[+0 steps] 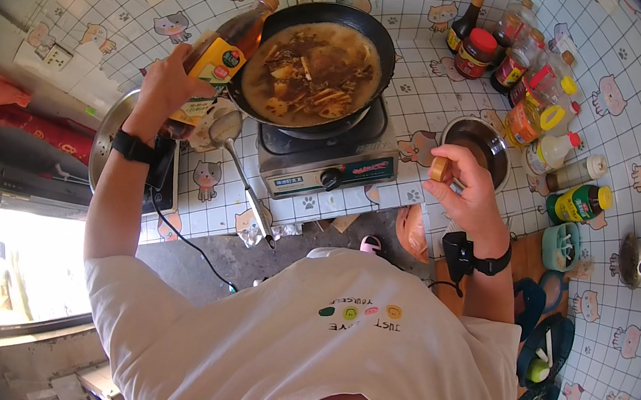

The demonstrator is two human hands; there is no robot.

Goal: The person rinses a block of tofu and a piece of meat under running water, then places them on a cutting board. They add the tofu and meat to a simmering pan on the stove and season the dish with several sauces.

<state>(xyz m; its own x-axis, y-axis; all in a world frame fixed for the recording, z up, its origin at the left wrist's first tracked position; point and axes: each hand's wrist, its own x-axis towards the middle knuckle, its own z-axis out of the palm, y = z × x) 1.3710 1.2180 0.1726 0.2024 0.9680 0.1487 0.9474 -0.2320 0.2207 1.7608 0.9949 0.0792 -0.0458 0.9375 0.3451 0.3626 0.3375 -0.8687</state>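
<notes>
My left hand [170, 83] is closed around a plastic bottle of amber liquid [217, 68] with a yellow and green label. The bottle is tilted, its orange-brown top at the left rim of a black wok [389, 57]. Brown broth with sliced pieces [312, 74] fills much of the wok, which sits on a portable gas stove [325, 161]. Between thumb and fingers, my right hand [467, 189] holds a small orange-brown cap [439, 169], beside a steel bowl [504, 163]. Whether liquid leaves the bottle cannot be told.
A metal ladle [226, 129] lies left of the stove with its handle over the counter edge. Several sauce bottles and a red-lidded jar [475, 53] line the right back. A large metal pan [104, 135] is at left; a teal holder [561, 246] stands at right.
</notes>
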